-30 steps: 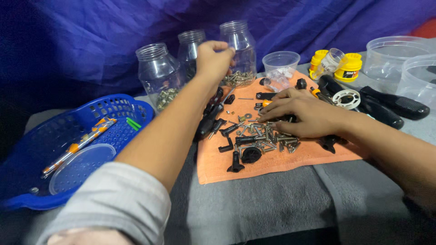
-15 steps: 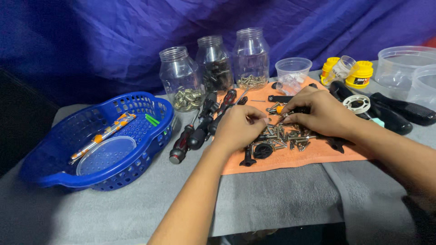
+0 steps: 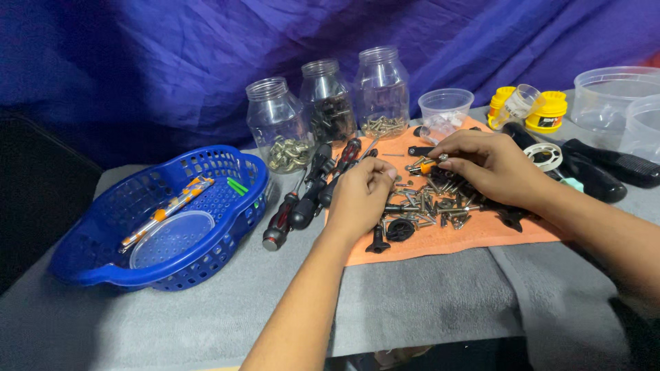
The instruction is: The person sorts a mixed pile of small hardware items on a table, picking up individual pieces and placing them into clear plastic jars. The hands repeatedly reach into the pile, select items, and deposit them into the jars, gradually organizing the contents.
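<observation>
An orange cloth (image 3: 440, 240) on the grey table holds a pile of screws (image 3: 426, 206) and small black parts. My left hand (image 3: 361, 196) rests at the pile's left edge, fingers curled down onto the screws; what they hold is hidden. My right hand (image 3: 488, 165) lies over the far right of the pile. Its thumb and forefinger pinch a small screw beside an orange-tipped bit (image 3: 426, 167). Behind the cloth stand three glass jars: the left jar (image 3: 278, 124) with brass pieces, the middle jar (image 3: 330, 110) with dark parts, and the right jar (image 3: 381, 89) with silver screws.
Black-and-red screwdrivers (image 3: 302, 199) lie left of the cloth. A blue basket (image 3: 89, 268) at the left holds a clear lid and pens. A plastic cup (image 3: 445, 110), yellow containers (image 3: 546, 110), clear tubs (image 3: 612, 89), a tape roll (image 3: 546, 154) and black-handled tools (image 3: 605, 168) sit at the right.
My left hand was up at the jars a second ago; it has come back down to the left edge of the screw pile. My right hand stayed on the pile.
</observation>
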